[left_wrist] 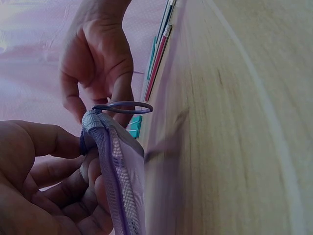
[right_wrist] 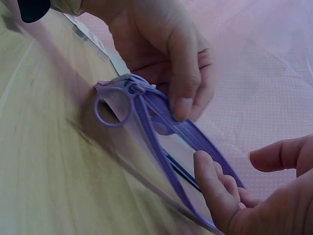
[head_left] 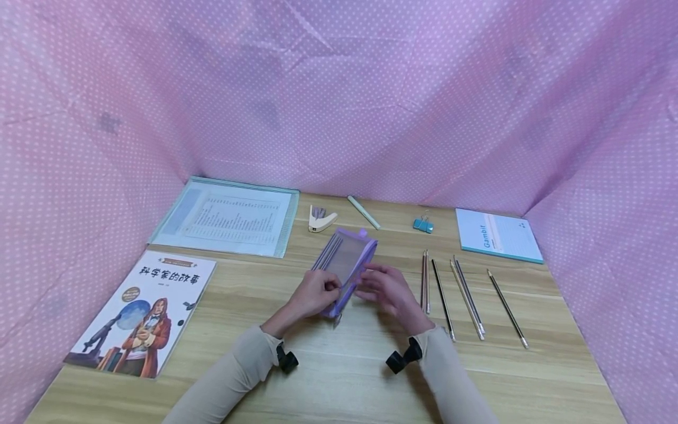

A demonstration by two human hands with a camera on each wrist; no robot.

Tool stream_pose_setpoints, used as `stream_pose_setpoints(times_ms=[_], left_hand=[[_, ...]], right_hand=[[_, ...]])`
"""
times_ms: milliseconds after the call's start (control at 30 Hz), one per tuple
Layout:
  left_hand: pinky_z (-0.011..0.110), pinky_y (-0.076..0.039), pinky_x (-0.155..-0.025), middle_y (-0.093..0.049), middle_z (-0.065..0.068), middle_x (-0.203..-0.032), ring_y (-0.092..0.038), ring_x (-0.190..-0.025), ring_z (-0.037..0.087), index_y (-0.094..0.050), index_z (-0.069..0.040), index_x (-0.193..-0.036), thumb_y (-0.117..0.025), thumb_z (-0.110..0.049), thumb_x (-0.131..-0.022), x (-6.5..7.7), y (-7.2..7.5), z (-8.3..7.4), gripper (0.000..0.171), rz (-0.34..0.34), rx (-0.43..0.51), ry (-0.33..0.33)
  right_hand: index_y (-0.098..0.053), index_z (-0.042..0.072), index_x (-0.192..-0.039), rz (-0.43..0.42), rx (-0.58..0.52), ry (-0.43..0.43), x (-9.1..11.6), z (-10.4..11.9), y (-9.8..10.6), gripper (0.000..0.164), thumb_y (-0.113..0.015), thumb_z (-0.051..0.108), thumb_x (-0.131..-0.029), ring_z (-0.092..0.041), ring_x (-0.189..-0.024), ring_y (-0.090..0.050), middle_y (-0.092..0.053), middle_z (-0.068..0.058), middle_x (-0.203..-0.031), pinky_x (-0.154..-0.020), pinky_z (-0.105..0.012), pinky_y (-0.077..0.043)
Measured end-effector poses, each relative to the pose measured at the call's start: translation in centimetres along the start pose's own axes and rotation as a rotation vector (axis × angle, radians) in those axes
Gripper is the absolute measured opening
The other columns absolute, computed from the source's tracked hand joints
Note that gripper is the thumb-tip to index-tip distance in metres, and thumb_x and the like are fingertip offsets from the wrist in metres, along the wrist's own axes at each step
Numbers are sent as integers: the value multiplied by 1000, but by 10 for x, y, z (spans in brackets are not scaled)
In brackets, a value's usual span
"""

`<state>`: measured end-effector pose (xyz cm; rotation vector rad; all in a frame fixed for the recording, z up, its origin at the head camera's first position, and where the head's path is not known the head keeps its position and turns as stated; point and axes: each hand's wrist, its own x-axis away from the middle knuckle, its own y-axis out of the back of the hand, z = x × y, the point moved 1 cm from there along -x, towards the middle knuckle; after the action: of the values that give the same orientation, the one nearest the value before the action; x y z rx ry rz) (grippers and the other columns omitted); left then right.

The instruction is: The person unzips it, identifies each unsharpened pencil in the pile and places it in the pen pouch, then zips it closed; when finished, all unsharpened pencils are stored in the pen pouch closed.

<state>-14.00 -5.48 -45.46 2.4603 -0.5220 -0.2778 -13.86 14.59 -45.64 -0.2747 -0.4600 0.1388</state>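
Pinching the purple mesh pouch (head_left: pixel 351 250) by its rim, the left hand (head_left: pixel 316 292) holds it mid-desk (head_left: pixel 344 377), zip parted and pencils (head_left: pixel 329 252) inside; the right hand (head_left: pixel 388 290), fingers loosely extended, is at the pouch's right edge

Two arms (head_left: pixel 241 365) in long cream fabric sleeves (head_left: pixel 452 377) are slanting inward from below; the bare left-hand grip (head_left: pixel 316 292) is pinching with thumb and curled fingers, while the bare right-hand grip (head_left: pixel 389 290) is spreading loosely, its thumb standing apart from the fingers
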Motion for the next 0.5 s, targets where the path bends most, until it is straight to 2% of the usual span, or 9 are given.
stream_pose_setpoints(times_ms=[300, 400, 500], left_hand=[[17, -46, -53, -71, 8, -73, -55, -61, 5, -75, 1, -83, -63, 1, -79, 0, -1, 0, 13, 3, 8, 9], [17, -46, -53, -71, 8, -72, -55, -60, 5, -75, 1, -83, -63, 1, -79, 0, -1, 0, 13, 3, 13, 14], [17, -46, -52, -71, 8, -72, -55, -60, 5, -75, 1, -84, -63, 1, -79, 0, -1, 0, 13, 4, 18, 22]], right_hand=[[-30, -8, -149, -21, 43, 45, 16, 17, 21, 52, -46, 7, -102, -11, -94, -69, -69, 5, -96, -88, -35, -60], [-32, -7, -148, -21, 32, 58, 23, 23, 31, 50, -46, 8, -103, -10, -93, -70, -71, 8, -94, -89, -35, -60], [-42, -2, -141, -24, 3, 72, 30, 29, 43, 40, -47, 8, -103, -9, -92, -71, -72, 8, -94, -89, -36, -60]])
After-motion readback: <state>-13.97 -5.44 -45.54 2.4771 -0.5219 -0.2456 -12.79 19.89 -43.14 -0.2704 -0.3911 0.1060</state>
